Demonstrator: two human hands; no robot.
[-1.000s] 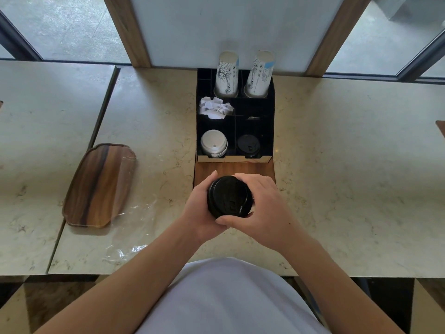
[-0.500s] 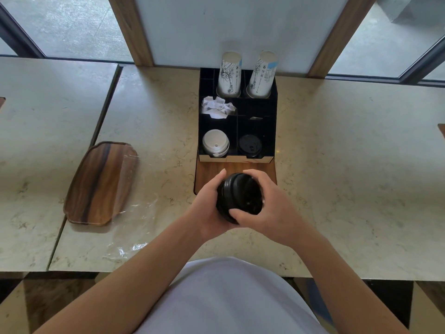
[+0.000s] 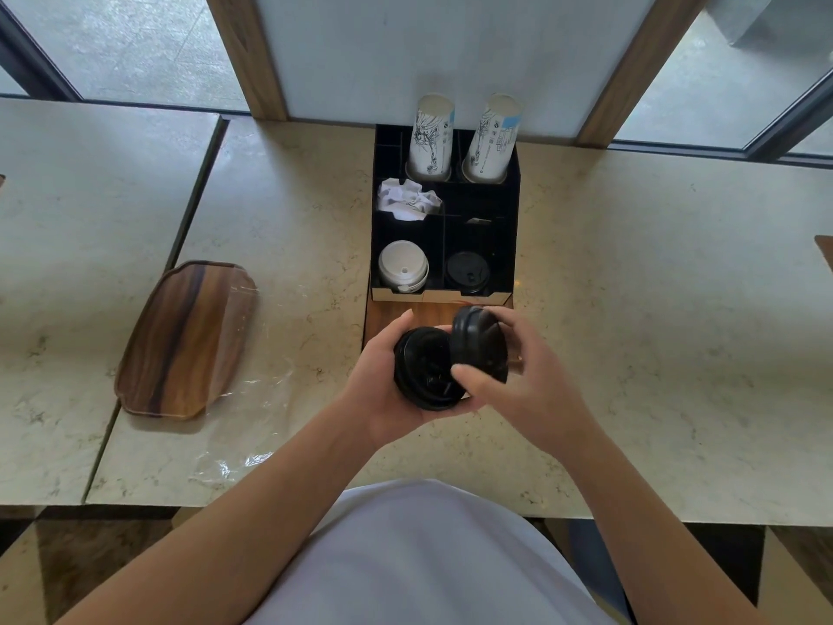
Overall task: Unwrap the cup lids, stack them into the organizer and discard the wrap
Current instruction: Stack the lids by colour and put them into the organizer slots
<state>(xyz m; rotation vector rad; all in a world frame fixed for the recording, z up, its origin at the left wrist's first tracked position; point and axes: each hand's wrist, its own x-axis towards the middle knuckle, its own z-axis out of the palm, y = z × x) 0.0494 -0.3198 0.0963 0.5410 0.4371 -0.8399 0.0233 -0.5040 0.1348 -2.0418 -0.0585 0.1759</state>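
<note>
Head view
Hands: two. The left hand [image 3: 383,390] cups the lower lid stack [image 3: 426,376] from the left and beneath, fingers curled round it. The right hand [image 3: 518,385] pinches the upper lid stack [image 3: 480,342], thumb at its near edge, fingers over its far right side.
Black lids in hand: two stacks, number of lids in each not countable; they touch where the upper one overlaps the lower one's right edge.
Pointing: the lower stack's hollow underside faces up toward the camera; the upper stack is tilted, its domed top facing up and left. Long axis not plain.
Place: both stacks are held above the table [image 3: 653,331], just near of the organizer [image 3: 514,209], between the two hands.
Organizer: one, black, with several compartments. Near left holds one stack of white lids [image 3: 402,266]; near right one stack of black lids [image 3: 466,272]; middle left crumpled napkins [image 3: 408,198]; far row two cup stacks [image 3: 432,137].
Wrap [image 3: 243,426]: one clear sheet, flat on the table to the left, its far part over the tray [image 3: 180,340].
Tray: one, wooden, well left of the hands.
</note>
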